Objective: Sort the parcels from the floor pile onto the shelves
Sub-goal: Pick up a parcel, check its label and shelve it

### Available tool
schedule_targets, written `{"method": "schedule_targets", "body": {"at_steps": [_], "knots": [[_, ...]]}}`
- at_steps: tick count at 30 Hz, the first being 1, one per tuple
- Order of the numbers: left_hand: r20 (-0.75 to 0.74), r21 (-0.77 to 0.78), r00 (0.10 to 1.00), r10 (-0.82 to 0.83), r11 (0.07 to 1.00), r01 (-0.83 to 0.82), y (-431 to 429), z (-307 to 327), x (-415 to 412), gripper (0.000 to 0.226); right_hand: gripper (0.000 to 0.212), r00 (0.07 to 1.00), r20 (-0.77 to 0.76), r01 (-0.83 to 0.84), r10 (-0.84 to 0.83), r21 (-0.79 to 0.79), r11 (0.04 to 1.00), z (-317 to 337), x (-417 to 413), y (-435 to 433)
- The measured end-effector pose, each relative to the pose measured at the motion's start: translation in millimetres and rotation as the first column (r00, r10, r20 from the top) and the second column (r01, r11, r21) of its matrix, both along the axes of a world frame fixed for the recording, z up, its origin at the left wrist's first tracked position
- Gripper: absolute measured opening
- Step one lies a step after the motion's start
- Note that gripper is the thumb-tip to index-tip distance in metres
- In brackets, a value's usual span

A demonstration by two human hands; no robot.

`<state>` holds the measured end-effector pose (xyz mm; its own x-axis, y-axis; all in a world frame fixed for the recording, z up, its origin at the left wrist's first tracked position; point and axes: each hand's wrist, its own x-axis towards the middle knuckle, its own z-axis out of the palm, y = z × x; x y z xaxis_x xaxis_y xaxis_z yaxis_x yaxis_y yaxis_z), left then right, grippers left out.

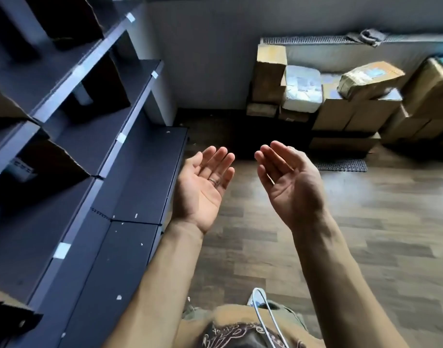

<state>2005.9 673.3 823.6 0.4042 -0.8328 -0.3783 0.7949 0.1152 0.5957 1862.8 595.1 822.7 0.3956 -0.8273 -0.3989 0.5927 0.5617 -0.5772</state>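
Wood-plank floor (366, 222) lies beneath the left hand (203, 184) and right hand (290, 184), 2 upturned palms holding nothing, fingers loose and extended; a ring (213, 181) sits on the left. Dark shelves (130, 172) stand just left of the left hand. Parcels (341, 104) are piled well beyond the right hand, against the wall (215, 59).

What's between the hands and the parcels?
Bare floor, in shadow. A small mat lies at the foot of the parcels. Left hand and right hand are open, empty. Head view.
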Motion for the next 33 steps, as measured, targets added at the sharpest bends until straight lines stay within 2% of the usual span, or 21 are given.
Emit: {"method": "schedule_targets", "body": {"at_steps": [10,15,21,27,33], "knots": [[-0.037,0.071,0.998,-0.042,0.997,0.044,-189.9,-20.3,25.3,0.028,0.024,0.998,-0.059,0.039,-0.033,0.100,0.994,-26.7,19.6,-180.2],[-0.080,0.080,0.991,-0.110,0.990,0.117,-311.0,-38.6,65.0,0.028,0.023,0.989,-0.129,0.088,-0.076,0.086,0.992,-39.1,60.6,-286.6],[-0.122,0.073,0.975,-0.186,0.978,0.196,-454.6,-23.3,121.9,0.027,0.024,0.984,-0.139,0.122,-0.108,0.093,0.988,-26.2,124.1,-409.6],[-0.127,0.118,0.971,-0.204,0.968,0.219,-556.1,-29.4,153.9,0.028,0.023,0.980,-0.160,0.140,-0.117,0.142,0.980,-36.2,156.1,-505.9],[-0.164,0.211,0.976,-0.142,0.962,0.175,-657.4,-60.7,171.7,0.027,0.018,0.981,-0.175,0.120,-0.079,0.237,0.964,-65.2,169.0,-611.7]]}}
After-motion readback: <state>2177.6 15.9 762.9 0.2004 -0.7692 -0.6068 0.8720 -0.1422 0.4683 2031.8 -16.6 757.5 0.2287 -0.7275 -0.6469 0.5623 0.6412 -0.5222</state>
